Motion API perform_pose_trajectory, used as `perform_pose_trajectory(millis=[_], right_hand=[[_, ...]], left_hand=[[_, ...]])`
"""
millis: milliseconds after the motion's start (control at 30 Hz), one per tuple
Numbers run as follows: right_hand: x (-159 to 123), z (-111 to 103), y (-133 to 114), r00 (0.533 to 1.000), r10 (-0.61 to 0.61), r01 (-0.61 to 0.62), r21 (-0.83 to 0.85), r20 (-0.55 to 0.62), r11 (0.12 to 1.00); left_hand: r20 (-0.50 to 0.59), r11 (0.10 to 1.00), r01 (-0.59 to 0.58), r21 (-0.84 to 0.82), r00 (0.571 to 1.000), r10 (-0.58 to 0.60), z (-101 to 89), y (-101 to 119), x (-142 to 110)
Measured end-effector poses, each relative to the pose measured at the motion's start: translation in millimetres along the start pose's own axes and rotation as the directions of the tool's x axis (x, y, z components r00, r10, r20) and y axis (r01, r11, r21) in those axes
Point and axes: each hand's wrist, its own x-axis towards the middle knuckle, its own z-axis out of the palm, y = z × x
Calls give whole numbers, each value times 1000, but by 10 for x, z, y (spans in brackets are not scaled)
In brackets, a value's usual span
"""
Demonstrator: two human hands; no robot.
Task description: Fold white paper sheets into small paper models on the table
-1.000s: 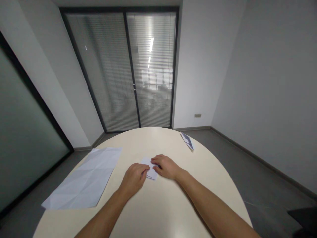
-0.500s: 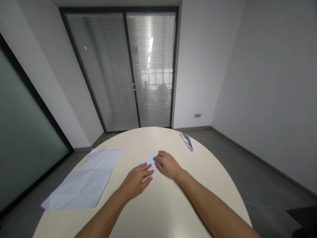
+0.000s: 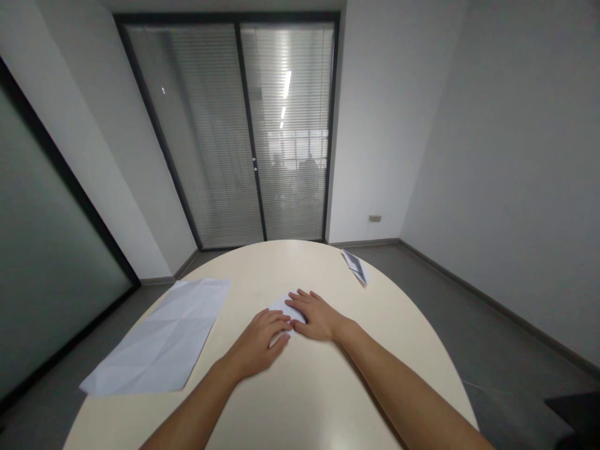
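Note:
A small folded white paper [image 3: 282, 306] lies in the middle of the round cream table [image 3: 300, 400]. My left hand [image 3: 259, 342] rests flat on its near left part, fingers stretched out and pointing right. My right hand [image 3: 315, 315] lies flat on its right side, fingers spread and pointing left, fingertips close to those of the left hand. Most of the folded paper is hidden under both hands; only its far left corner shows.
A large creased white sheet [image 3: 162, 340] lies flat at the table's left edge. A smaller folded printed paper [image 3: 355, 266] sits at the far right rim. Beyond the table are grey floor, glass doors with blinds and white walls.
Both hands have flattened onto the folded paper. The left hand went from curled to fingers stretched out, and the right hand's fingers spread and slid left over the paper.

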Motion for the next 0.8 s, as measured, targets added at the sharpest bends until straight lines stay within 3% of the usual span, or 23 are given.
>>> perform_pose_trajectory(millis=[300,633,800], right_hand=[[0,15,-33,995,-93,91,64,27,994],[46,118,-71,998,46,-47,-11,-37,999],[45,102,-55,998,31,-31,-12,-56,999]], left_hand=[[-43,992,127,-7,991,-127,116,-95,-23],[-53,992,122,-32,991,-124,150,-147,-12],[-50,992,121,-34,991,-123,170,-171,-14]])
